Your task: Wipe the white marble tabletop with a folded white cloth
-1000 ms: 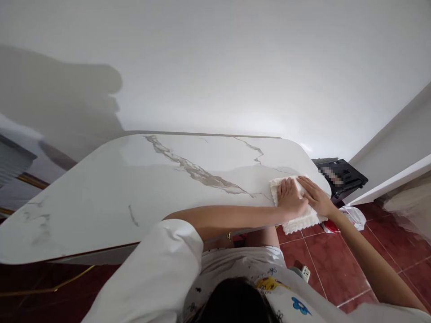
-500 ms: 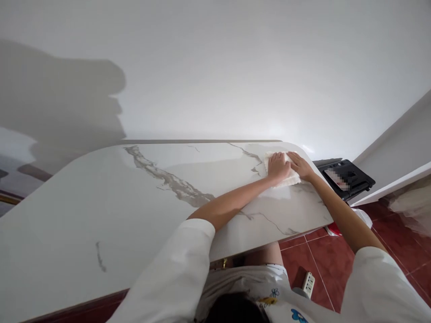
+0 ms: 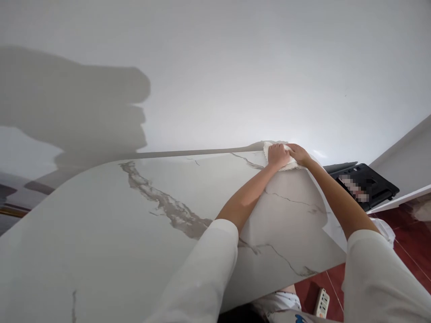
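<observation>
Cloth [image 3: 292, 165] at tabletop [image 3: 101, 224]'s back edge by the wall [image 3: 218, 89], left hand [image 3: 279, 156] and right hand [image 3: 299, 155] both pressing on it; can't tell if either grips. Reads as edge wipe; next move calls for even pressure along that edge.

and away goes the white cloth [image 3: 290, 166], swept from the near edge of the table [image 3: 202, 179] up to its far edge by the wall [image 3: 215, 89], left hand [image 3: 279, 154] and right hand [image 3: 299, 155] travelling along (both arms reaching further forward now)!
</observation>
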Tool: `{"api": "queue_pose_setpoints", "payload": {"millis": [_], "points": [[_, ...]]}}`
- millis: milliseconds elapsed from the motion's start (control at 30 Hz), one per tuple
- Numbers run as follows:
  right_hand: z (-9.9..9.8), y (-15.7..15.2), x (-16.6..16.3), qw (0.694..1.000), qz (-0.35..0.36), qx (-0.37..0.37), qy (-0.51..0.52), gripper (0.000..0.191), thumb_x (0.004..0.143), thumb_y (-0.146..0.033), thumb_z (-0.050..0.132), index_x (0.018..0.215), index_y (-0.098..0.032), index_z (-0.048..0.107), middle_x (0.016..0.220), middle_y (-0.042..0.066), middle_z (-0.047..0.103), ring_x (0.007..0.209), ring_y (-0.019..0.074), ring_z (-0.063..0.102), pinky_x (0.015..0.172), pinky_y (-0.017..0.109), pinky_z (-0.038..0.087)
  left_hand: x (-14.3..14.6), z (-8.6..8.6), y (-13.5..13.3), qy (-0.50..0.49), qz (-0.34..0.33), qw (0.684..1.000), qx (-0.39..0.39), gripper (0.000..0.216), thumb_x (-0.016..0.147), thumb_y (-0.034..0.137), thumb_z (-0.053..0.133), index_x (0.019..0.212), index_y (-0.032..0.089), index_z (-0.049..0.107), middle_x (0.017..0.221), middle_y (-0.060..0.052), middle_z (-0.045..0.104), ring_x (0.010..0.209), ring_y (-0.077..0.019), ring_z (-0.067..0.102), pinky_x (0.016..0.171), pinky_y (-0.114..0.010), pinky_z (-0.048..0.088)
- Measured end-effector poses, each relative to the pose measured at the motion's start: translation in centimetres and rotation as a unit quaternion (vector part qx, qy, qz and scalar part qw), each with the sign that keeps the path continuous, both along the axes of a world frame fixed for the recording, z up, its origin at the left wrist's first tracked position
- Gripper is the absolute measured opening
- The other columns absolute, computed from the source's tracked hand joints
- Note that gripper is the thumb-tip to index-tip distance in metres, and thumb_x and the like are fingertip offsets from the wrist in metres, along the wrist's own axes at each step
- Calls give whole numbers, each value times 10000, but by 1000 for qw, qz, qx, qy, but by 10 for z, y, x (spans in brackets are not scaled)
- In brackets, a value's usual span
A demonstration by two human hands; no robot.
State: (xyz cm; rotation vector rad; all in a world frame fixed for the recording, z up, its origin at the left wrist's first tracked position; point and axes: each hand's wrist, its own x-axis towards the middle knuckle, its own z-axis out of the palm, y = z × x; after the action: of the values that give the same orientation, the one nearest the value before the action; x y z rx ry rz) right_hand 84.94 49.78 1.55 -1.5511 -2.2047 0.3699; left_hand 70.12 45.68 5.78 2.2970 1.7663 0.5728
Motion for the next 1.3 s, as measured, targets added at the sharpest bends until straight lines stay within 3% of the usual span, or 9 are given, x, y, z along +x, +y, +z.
{"api": "queue_pose_setpoints", "payload": {"millis": [200, 400, 667, 1100, 1300], "points": [[-3, 2, 2, 1000, 6, 12, 2, 476, 917, -368, 330, 1306, -199, 546, 1371, 82, 562, 1270, 297, 495, 1074, 474, 382, 3, -4, 0, 8, 9, 1000, 10, 326, 948, 249, 366, 1115, 83, 592, 1176, -156, 621, 1171, -255, 508, 1039, -362, 310], [-11, -27, 9, 997, 55, 57, -9, 555, 945, -413, 271, 1416, -165, 426, 1483, 103, 438, 1408, 294, 321, 1148, 521, 286, 1, -4, -33, 26, -10, 999, 23, 365, 943, 237, 354, 1244, 100, 508, 1350, -150, 519, 1300, -262, 398, 1099, -381, 260], [-7, -110, 26, 995, 76, 53, -26, 635, 967, -532, 174, 1483, -200, 339, 1523, 99, 377, 1444, 298, 244, 1159, 551, 253, 8, 4, -107, 13, -33, 999, 2, 424, 929, 235, 335, 1314, 114, 466, 1412, -144, 470, 1364, -277, 336, 1133, -403, 235], [3, -260, 58, 994, 75, 66, -42, 613, 980, -498, 222, 1496, -179, 317, 1519, 131, 378, 1428, 308, 281, 1125, 582, 304, 31, 31, -244, -62, -39, 983, -170, 593, 886, 249, 361, 1462, 136, 279, 1584, -78, 242, 1476, -222, 133, 1217, -386, 98], [17, -298, 71, 995, 85, 48, -28, 567, 978, -472, 281, 1505, -264, 309, 1509, 59, 404, 1419, 270, 310, 1158, 543, 300, 44, 36, -280, -109, -49, 967, -223, 654, 876, 281, 378, 1486, 96, 231, 1600, -93, 175, 1486, -252, 76, 1235, -419, 90]]}}
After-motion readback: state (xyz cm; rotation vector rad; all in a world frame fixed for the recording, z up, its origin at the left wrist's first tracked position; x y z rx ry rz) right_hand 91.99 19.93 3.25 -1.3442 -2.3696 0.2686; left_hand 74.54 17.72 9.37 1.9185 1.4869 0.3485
